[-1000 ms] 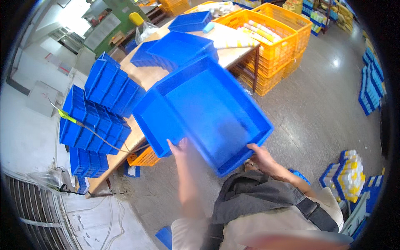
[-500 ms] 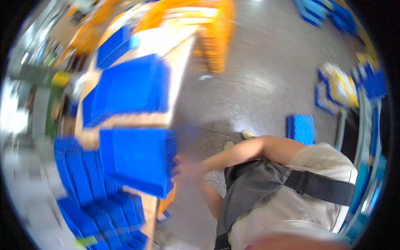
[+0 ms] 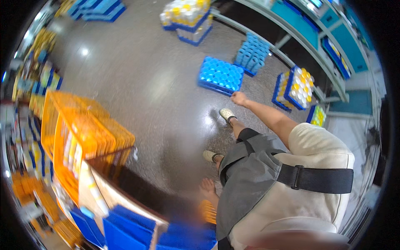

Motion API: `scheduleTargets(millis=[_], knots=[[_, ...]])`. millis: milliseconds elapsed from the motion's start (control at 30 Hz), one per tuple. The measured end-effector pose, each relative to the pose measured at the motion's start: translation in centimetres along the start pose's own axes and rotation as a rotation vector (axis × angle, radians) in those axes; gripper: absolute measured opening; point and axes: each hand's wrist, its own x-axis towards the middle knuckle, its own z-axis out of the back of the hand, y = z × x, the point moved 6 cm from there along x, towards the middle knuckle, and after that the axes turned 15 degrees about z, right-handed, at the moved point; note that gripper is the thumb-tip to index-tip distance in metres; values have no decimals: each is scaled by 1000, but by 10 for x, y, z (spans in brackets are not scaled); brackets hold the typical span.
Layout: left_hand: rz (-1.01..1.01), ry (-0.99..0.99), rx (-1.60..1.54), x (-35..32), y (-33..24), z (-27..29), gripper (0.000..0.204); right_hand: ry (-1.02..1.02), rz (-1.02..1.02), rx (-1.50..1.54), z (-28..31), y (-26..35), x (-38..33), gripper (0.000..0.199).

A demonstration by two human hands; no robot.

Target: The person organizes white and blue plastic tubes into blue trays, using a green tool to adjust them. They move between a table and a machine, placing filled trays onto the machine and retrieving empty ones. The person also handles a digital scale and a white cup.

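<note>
Tray of blue plastic [image 3: 216, 88], rectangular and packed with round light-blue tops [image 3: 221, 73], sits on the grey floor [image 3: 158, 83], far and right of centre. At its near right corner shows the right hand [image 3: 238, 98], fingers curled; whether that grip holds or touches anything, I cannot tell. Nearer, the left hand [image 3: 207, 187] has a wide grip, just beside an orange slatted crate [image 3: 208, 211]. Near left, dark-blue rectangular plastic bins [image 3: 129, 229] stand on the pale wooden surface [image 3: 118, 198].
</note>
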Motion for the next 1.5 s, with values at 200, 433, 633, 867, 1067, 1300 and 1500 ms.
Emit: scheduleTargets(millis=[200,433,633,867,1067,1300,1500], knots=[[-205,-359,721,59,9,-228,60,104,-397,176,31,-235,-10,34],[-265,-635,1811,284,51,-469,48,236,-489,11,-5,-346,33,42],[-1145,-341,2576,514,188,-702,67,-82,-531,329,-68,-415,201,59],[-1574,230,3065,720,316,-781,73,-546,-766,421,-151,-491,361,83],[-1186,-110,2327,741,236,-802,73,-696,-782,501,-141,-479,351,73],[-203,-148,2310,615,148,-836,61,-599,-642,666,-70,-414,316,55],[-240,-296,2268,452,65,-796,61,-435,-356,761,-113,-425,342,49]])
